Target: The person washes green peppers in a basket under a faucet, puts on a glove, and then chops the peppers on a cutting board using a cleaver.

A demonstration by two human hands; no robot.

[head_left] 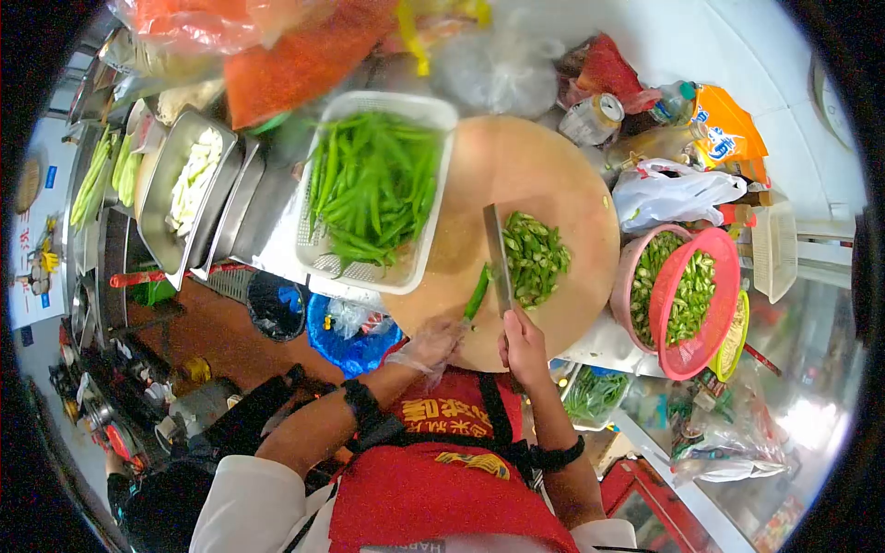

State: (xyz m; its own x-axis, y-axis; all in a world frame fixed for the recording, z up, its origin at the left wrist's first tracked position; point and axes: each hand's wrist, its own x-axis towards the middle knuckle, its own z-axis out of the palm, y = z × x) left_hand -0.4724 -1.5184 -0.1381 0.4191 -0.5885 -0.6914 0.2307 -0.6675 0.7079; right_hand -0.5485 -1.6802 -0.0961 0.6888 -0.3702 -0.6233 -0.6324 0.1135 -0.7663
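My right hand (pixel 525 348) grips the handle of a kitchen knife (pixel 498 253), its blade pointing away from me across a round wooden chopping board (pixel 572 175). Along the blade's right side lies a pile of sliced green peppers (pixel 536 263). My left hand (pixel 437 343), in a clear plastic glove, is closed at the near end of a whole green pepper (pixel 477 295). That pepper lies just left of the blade. A white plastic basket (pixel 446 198) full of long green peppers (pixel 378 189) overlaps the board's left side.
Right of the board, a pink basin (pixel 627 295) and a tilted red basket (pixel 678 364) hold cut peppers. Metal trays (pixel 152 198) stand at left, one with pale cut vegetables (pixel 195 175). A can (pixel 604 112) and bags crowd the back. Below left sits a blue-lined bin (pixel 346 355).
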